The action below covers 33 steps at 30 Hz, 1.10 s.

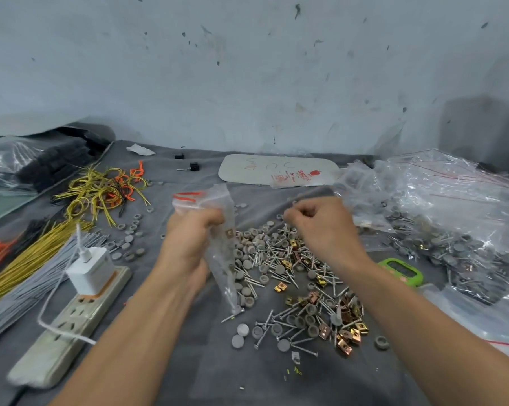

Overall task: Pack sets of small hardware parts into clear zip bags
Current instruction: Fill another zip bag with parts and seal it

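Note:
My left hand [188, 238] grips a clear zip bag [221, 247] with an orange seal strip near its top, holding it upright above the grey cloth. A few small parts show inside the bag. To its right, my right hand [320, 227] hovers with fingers curled, pinching small hardware pieces that are too blurred to name. Below both hands lies a loose pile of screws, grey round caps and gold and copper clips [300, 288].
A white power strip [71, 320] with a charger plugged in lies at the left, beside bundles of yellow, grey and orange wires [100, 191]. Filled clear bags [440, 218] heap up on the right, with a green device [401, 271] near them. A flat pack of bags [276, 169] lies at the back.

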Motion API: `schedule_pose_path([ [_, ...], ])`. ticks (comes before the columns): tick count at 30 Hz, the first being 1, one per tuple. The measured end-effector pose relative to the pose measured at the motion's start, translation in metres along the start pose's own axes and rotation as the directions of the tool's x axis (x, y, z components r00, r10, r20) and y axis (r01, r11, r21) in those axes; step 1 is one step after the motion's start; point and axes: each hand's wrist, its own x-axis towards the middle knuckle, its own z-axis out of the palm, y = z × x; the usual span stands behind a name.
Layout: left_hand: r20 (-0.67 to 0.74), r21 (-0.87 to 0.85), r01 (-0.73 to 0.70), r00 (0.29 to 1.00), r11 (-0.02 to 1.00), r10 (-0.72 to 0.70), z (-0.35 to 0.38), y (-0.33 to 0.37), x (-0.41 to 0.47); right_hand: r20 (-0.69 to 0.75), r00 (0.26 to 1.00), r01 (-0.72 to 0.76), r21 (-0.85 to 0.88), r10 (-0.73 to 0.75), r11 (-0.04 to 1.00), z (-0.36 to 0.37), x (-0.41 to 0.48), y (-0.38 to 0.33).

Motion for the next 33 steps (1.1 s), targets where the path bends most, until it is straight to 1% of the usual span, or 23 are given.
schedule_pose_path([
  [1, -0.047, -0.049, -0.021, 0.999, 0.999, 0.019, -0.004, 0.004, 0.001, 0.107, 0.994, -0.005, -0.073, 0.012, 0.997, 0.011, 0.003, 0.000],
  [2, -0.087, -0.058, -0.057, 0.995, 0.997, 0.052, -0.008, 0.006, 0.002, 0.201, 0.979, 0.008, -0.151, 0.023, 0.988, 0.024, 0.005, -0.001],
  [4, -0.146, 0.046, -0.162, 0.975, 0.986, 0.167, -0.014, 0.011, 0.006, 0.331, 0.943, 0.080, -0.274, 0.016, 0.958, 0.053, 0.013, -0.005],
  [6, -0.173, 0.197, -0.233, 0.948, 0.952, 0.268, -0.017, 0.013, 0.008, 0.390, 0.921, 0.136, -0.370, 0.020, 0.919, 0.080, 0.021, -0.012],
  [9, -0.171, 0.347, -0.269, 0.924, 0.899, 0.343, -0.018, 0.012, 0.008, 0.422, 0.907, 0.232, -0.499, 0.001, 0.835, 0.104, 0.027, -0.015],
  [11, -0.151, 0.396, -0.284, 0.918, 0.873, 0.367, -0.017, 0.010, 0.011, 0.423, 0.906, 0.270, -0.539, -0.021, 0.798, 0.112, 0.028, -0.013],
  [12, -0.145, 0.400, -0.285, 0.919, 0.871, 0.367, -0.017, 0.010, 0.012, 0.412, 0.911, 0.276, -0.557, -0.028, 0.783, 0.113, 0.028, -0.013],
  [14, -0.142, 0.386, -0.274, 0.926, 0.881, 0.350, -0.017, 0.009, 0.013, 0.408, 0.912, 0.320, -0.621, -0.054, 0.716, 0.115, 0.026, -0.017],
  [17, -0.136, 0.341, -0.252, 0.940, 0.906, 0.313, -0.019, 0.009, 0.013, 0.458, 0.886, 0.394, -0.673, -0.065, 0.626, 0.116, 0.023, -0.022],
  [19, -0.130, 0.322, -0.253, 0.943, 0.912, 0.307, -0.019, 0.010, 0.012, 0.470, 0.879, 0.416, -0.684, -0.074, 0.600, 0.116, 0.020, -0.022],
  [21, -0.114, 0.326, -0.261, 0.943, 0.909, 0.312, -0.020, 0.010, 0.010, 0.462, 0.885, 0.397, -0.686, -0.056, 0.610, 0.113, 0.017, -0.022],
  [23, -0.110, 0.337, -0.262, 0.943, 0.904, 0.314, -0.021, 0.011, 0.010, 0.467, 0.883, 0.383, -0.668, -0.042, 0.637, 0.109, 0.014, -0.022],
  [25, -0.107, 0.345, -0.263, 0.943, 0.901, 0.316, -0.023, 0.011, 0.010, 0.439, 0.898, 0.339, -0.627, -0.041, 0.701, 0.106, 0.013, -0.016],
  [26, -0.100, 0.346, -0.267, 0.943, 0.899, 0.318, -0.024, 0.011, 0.009, 0.405, 0.914, 0.276, -0.578, -0.023, 0.768, 0.102, 0.013, -0.011],
  [28, -0.089, 0.351, -0.272, 0.943, 0.896, 0.321, -0.024, 0.011, 0.010, 0.312, 0.949, 0.084, -0.391, 0.047, 0.917, 0.091, 0.011, -0.001],
  [29, -0.085, 0.355, -0.269, 0.944, 0.895, 0.318, -0.024, 0.010, 0.011, 0.277, 0.958, 0.011, -0.276, 0.068, 0.961, 0.083, 0.008, 0.002],
  [31, -0.063, 0.380, -0.268, 0.947, 0.885, 0.314, -0.022, 0.007, 0.011, 0.270, 0.959, -0.067, -0.058, 0.080, 0.996, 0.062, -0.004, 0.005],
  [33, -0.021, 0.449, -0.277, 0.947, 0.850, 0.319, -0.018, 0.001, 0.011, 0.354, 0.932, -0.116, 0.089, 0.077, 0.989, 0.040, -0.019, 0.002],
])
